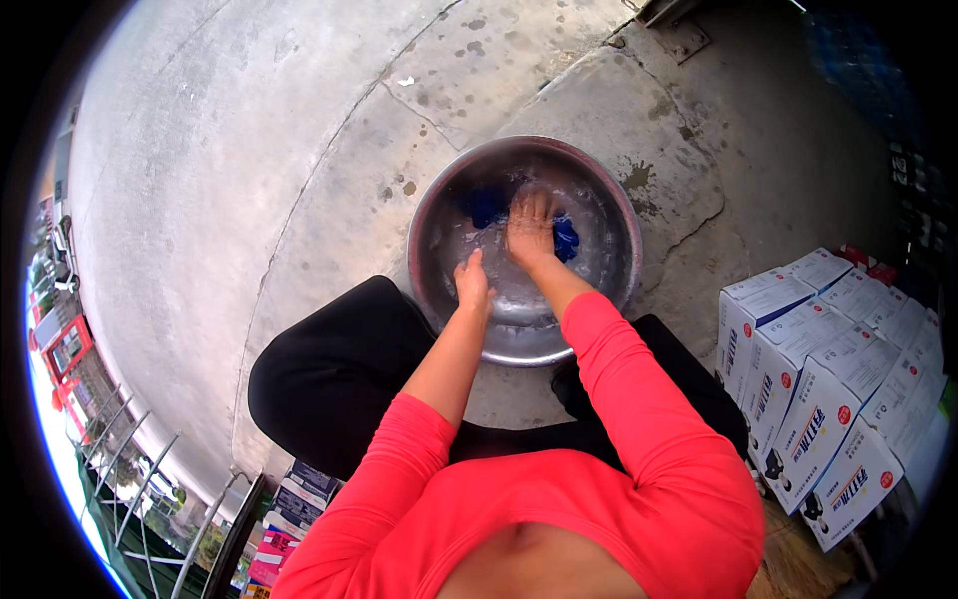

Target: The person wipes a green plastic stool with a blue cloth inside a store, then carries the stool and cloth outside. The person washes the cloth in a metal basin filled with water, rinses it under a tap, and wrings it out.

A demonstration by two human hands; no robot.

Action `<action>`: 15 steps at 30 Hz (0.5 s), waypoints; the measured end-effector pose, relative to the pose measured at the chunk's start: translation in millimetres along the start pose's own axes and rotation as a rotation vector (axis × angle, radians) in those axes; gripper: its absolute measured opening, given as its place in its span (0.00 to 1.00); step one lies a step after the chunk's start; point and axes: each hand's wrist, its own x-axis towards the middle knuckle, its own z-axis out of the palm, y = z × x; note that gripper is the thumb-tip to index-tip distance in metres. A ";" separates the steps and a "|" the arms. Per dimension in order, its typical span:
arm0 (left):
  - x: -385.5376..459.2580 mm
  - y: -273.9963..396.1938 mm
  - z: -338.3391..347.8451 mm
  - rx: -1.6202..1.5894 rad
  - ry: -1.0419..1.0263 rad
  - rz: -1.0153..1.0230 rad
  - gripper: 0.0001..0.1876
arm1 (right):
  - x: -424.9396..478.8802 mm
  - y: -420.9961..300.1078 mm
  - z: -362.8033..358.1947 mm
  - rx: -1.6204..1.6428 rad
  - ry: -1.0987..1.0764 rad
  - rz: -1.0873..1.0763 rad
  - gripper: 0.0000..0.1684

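A round metal basin (524, 358) with water in it stands on the concrete floor between my knees. My right hand (531, 224) is spread, palm down, in the water near the middle, its fingers blurred. Dark blue cloth (565, 238) lies in the water just right of this hand, and more blue cloth (485, 207) shows to its left; whether they are one piece cannot be told. My left hand (473, 282) is over the basin's lower left part, thumb raised, fingers apart, with nothing seen in it.
White printed cartons (801, 382) are stacked at the right, with a straw-like bundle (793, 558) below them. More boxes (288, 509) stand at the lower left, near a metal rack (198, 535). The concrete floor (337, 172) is cracked and has wet spots. A rusty metal plate (685, 43) is at the top.
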 end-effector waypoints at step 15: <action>14.4 42.9 25.8 -0.474 -0.778 -0.352 0.22 | -61.8 -12.3 -150.7 0.874 0.068 -0.491 0.14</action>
